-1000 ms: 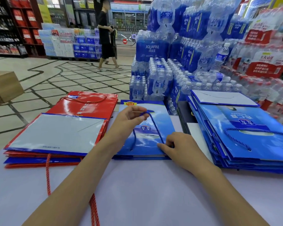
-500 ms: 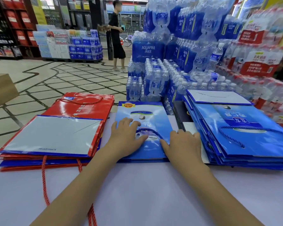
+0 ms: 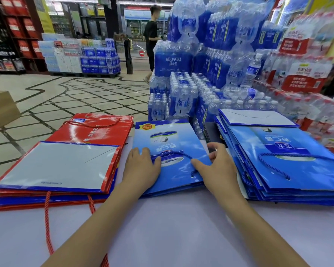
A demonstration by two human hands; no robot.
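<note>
A flat blue paper gift bag [image 3: 174,143] lies in the middle of the pale table [image 3: 181,228], its blue cord handle [image 3: 181,154] curving across its face. My left hand [image 3: 141,168] presses flat on the bag's left part, fingers straight. My right hand [image 3: 218,170] is at the bag's right edge: thumb on the bag's face, fingers spread over the edge. Whether they grip it I cannot tell.
A stack of red and blue flat bags [image 3: 62,166] lies at the left, red cords [image 3: 47,224] trailing toward me. A pile of blue bags [image 3: 289,162] lies at the right. Behind stand packs of bottled water [image 3: 191,78]. A person [image 3: 151,37] walks far back.
My left hand let go of the cord handle and came down flat on the bag. My right hand shifted from the bag's near part to its right edge. The person behind walked right.
</note>
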